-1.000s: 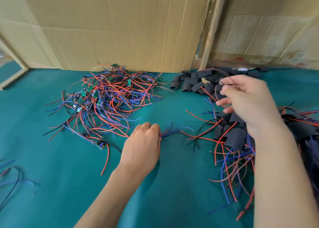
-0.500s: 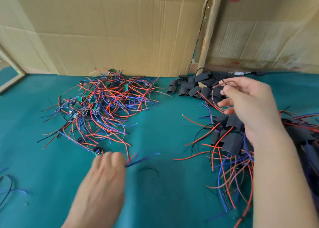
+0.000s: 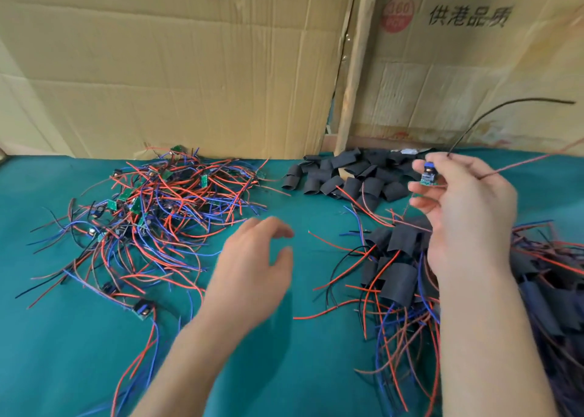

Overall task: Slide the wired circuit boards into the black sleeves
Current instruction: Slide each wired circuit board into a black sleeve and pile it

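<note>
Right hand point(image 3: 464, 201) now raised, pinching wired circuit board point(image 3: 428, 176) above loose black sleeves point(image 3: 347, 176) on worktop point(image 3: 284, 369); left hand point(image 3: 252, 265) emptied, spread, hovering; sleeve pickup likely next.

The left hand point(image 3: 252, 258) is smeared by motion, so how its fingertips lie cannot be read. The right hand point(image 3: 464, 208) covers most of the small circuit board point(image 3: 428, 176) it pinches; the board's parts are too small to make out. Its black wire point(image 3: 505, 108) and red wire point(image 3: 521, 165) blur and run off the right edge. The sleeved pile point(image 3: 550, 290) at right is cut off and soft. The right forearm hides part of it.
</note>
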